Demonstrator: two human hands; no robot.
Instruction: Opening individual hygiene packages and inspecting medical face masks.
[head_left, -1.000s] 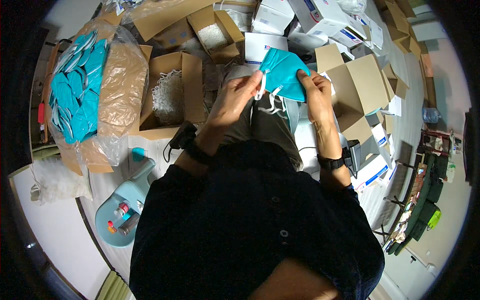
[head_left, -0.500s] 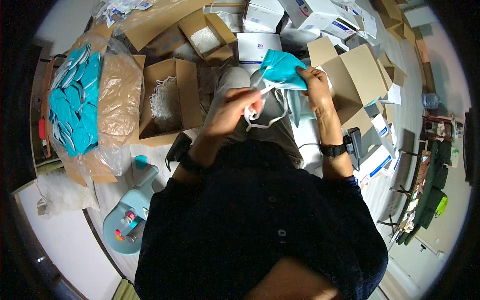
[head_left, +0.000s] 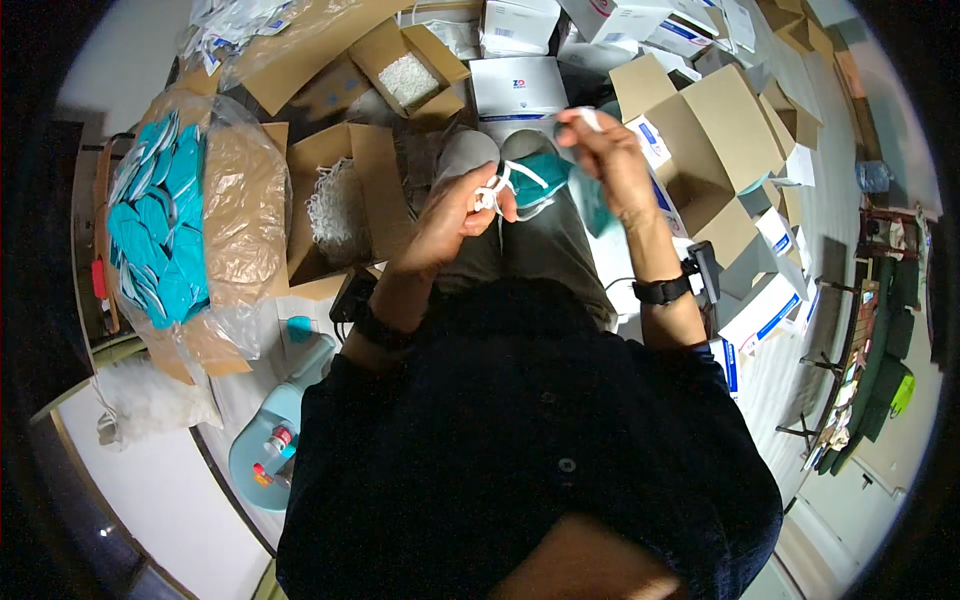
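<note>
A teal face mask with a white edge hangs over my lap, just right of my left hand. That hand is closed around white elastic cords, and one cord loops across the mask. My right hand is raised above and to the right, apart from the mask. Its fingers are curled, with something small and white at their tips, too blurred to name. Beneath the right hand, a blurred pale teal shape lies beside my thigh.
At left, a plastic-lined carton holds many teal masks. An open box of white cords stands nearer; another cord box is farther off. A large open carton and white boxes lie at right. A blue stool carries bottles.
My right hand has let go of the mask and risen slightly. The mask has dropped lower, toward my left hand, which still grips the cords. The whole view has shifted slightly.
</note>
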